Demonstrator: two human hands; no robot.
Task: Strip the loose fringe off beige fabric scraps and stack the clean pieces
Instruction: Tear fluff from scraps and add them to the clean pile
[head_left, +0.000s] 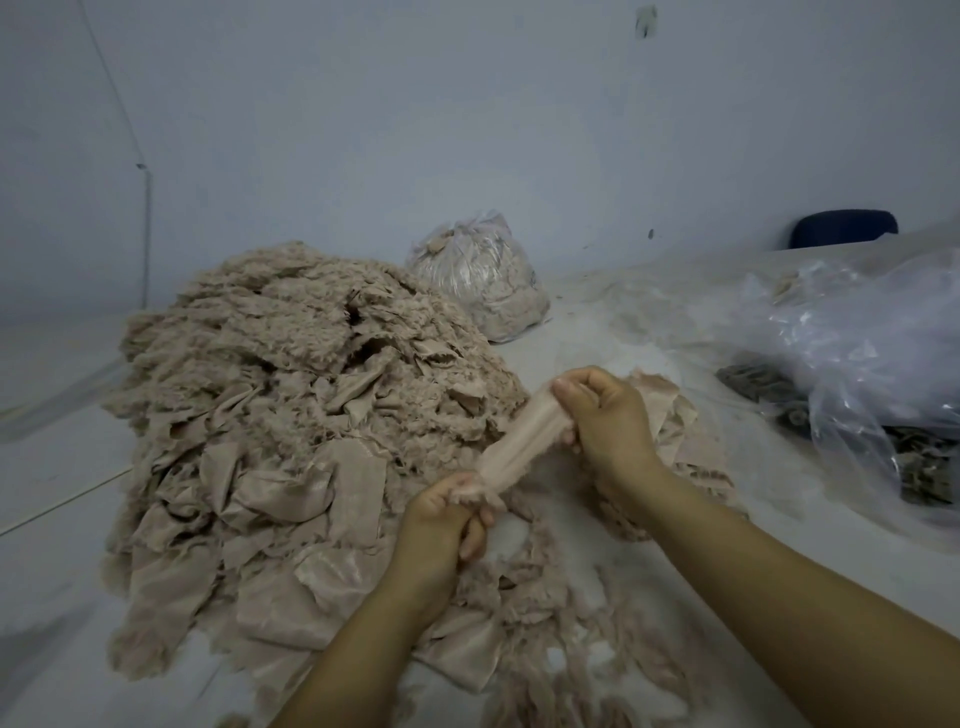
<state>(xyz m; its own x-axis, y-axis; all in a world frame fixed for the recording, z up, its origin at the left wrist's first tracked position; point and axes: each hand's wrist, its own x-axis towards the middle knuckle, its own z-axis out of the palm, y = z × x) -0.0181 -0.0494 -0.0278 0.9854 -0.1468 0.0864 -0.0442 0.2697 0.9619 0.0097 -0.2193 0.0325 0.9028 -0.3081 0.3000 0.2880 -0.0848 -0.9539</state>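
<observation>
head: scrap (522, 436) between both hands' fingers (563, 395)

A blue chair (842, 227) stands by the wall beyond clear plastic sheeting (852, 332)

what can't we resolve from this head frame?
- Head view: where the fringe ends on the fabric strip; the left hand and right hand cover both ends.
- Stack of clean pieces: mostly behind the right hand.
- Contents of the clear plastic bag: glare, cut by right edge.
- Far tied bag: too small.
</observation>
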